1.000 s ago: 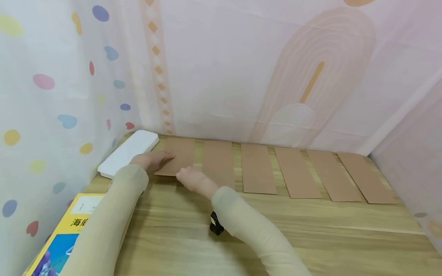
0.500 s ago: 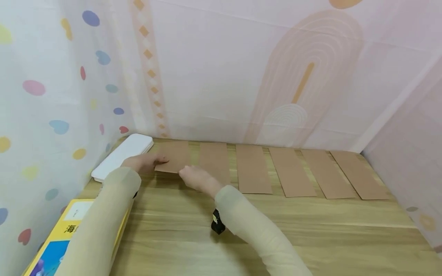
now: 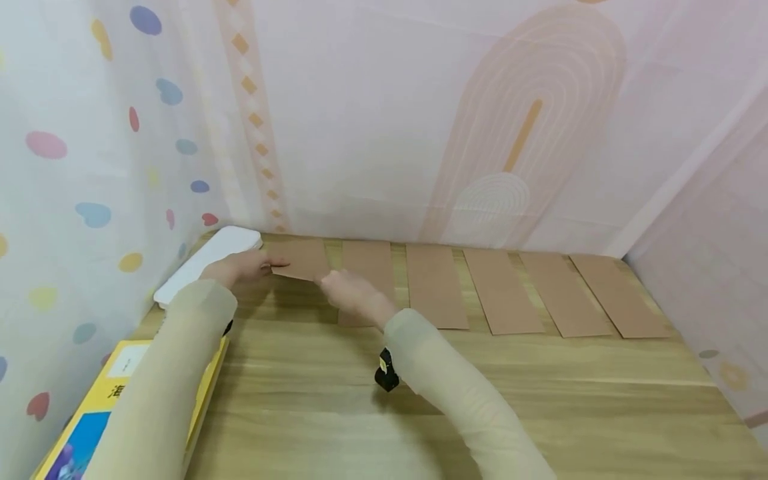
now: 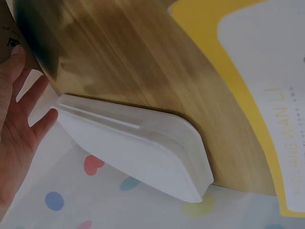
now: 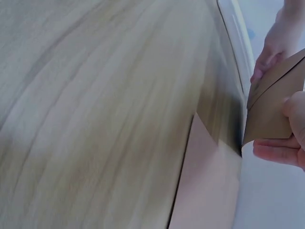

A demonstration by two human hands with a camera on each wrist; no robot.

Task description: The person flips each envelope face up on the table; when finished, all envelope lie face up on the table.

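A brown paper strip point(image 3: 300, 261) lies leftmost in a row at the back of the wooden table point(image 3: 540, 400). Its near end is raised and bent over toward the wall. My right hand point(image 3: 348, 290) pinches that raised end; the right wrist view shows the thumb and fingers point(image 5: 286, 143) clamped on the folded strip point(image 5: 274, 109). My left hand point(image 3: 240, 268) rests at the strip's left edge, one digit lying on top. In the left wrist view its fingers point(image 4: 19, 124) are straight and spread beside the strip's corner point(image 4: 5, 33).
Several more brown strips point(image 3: 435, 283) lie side by side to the right. A white flat case point(image 3: 201, 263) sits in the back left corner. A yellow book point(image 3: 114, 393) lies at the near left edge. Fabric walls close off the back and both sides.
The right hand has lifted the strip's near end and carried it toward the wall, so the strip looks shorter. The left hand stayed at its left edge.
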